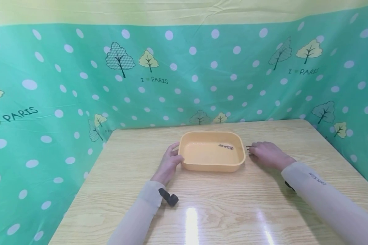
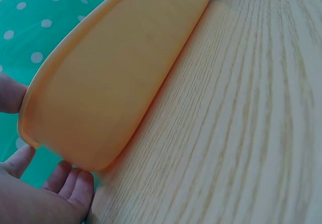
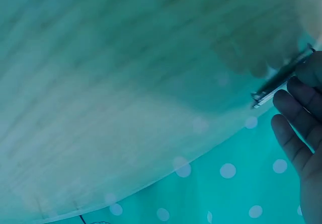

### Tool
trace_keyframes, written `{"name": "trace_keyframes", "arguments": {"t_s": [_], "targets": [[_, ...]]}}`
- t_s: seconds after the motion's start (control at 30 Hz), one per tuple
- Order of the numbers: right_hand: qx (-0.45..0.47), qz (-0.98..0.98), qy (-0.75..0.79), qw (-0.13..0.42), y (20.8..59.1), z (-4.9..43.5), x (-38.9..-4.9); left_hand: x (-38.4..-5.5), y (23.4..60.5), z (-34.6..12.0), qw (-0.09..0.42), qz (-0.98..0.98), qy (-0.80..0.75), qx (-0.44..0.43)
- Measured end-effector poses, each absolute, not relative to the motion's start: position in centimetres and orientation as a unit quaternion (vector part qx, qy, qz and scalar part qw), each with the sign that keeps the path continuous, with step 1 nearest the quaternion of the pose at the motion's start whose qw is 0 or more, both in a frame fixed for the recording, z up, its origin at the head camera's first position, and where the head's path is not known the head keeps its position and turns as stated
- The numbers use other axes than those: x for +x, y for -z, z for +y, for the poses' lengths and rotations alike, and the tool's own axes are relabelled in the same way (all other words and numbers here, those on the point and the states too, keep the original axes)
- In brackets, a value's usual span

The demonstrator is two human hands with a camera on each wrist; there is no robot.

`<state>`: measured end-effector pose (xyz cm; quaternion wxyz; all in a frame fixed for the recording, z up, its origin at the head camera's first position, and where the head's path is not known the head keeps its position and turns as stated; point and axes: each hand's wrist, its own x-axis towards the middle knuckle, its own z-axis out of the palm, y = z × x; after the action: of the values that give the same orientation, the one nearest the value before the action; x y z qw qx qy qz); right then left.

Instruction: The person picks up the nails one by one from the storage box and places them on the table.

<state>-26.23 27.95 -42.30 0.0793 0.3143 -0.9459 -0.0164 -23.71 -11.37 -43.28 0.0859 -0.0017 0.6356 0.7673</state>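
A pale orange plastic bin [image 1: 211, 167] stands on the wooden table, with a few thin metal nails [image 1: 226, 146] lying inside near its right end. My left hand [image 1: 169, 162] holds the bin's left end; in the left wrist view its thumb is at the rim and its fingers [image 2: 65, 181] touch the outer wall. Just right of the bin, my right hand [image 1: 269, 154] pinches a small bunch of nails [image 3: 282, 78] low over the table. Their ends stick out past the fingertips towards the bin. How many it holds is hard to tell.
The light wood table [image 1: 110, 204] runs up to a green dotted curtain [image 1: 178, 75] at the back and sides. A black wrist strap piece [image 1: 169, 197] sticks out from the left sleeve.
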Motion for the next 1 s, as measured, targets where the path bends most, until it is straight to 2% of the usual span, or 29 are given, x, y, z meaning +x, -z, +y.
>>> {"name": "trace_keyframes", "arguments": {"t_s": [0.3,0.67,0.9,1.0], "targets": [[0.288,-0.954,-0.017,0.079,40.2,27.4,-26.1,-23.7,43.2,-11.4,0.084,0.633,-0.769,-0.010],[0.181,-0.951,-0.252,-0.007,39.9,27.1,-25.5,-23.7,43.2,-11.4,0.087,0.633,-0.769,-0.001],[0.151,-0.933,-0.327,0.005,40.3,26.6,-24.8,-23.6,43.0,-11.3,0.088,0.632,-0.770,-0.002],[0.131,-0.929,-0.345,-0.006,40.3,26.3,-24.6,-23.4,42.7,-11.4,0.093,0.635,-0.767,0.001]]}}
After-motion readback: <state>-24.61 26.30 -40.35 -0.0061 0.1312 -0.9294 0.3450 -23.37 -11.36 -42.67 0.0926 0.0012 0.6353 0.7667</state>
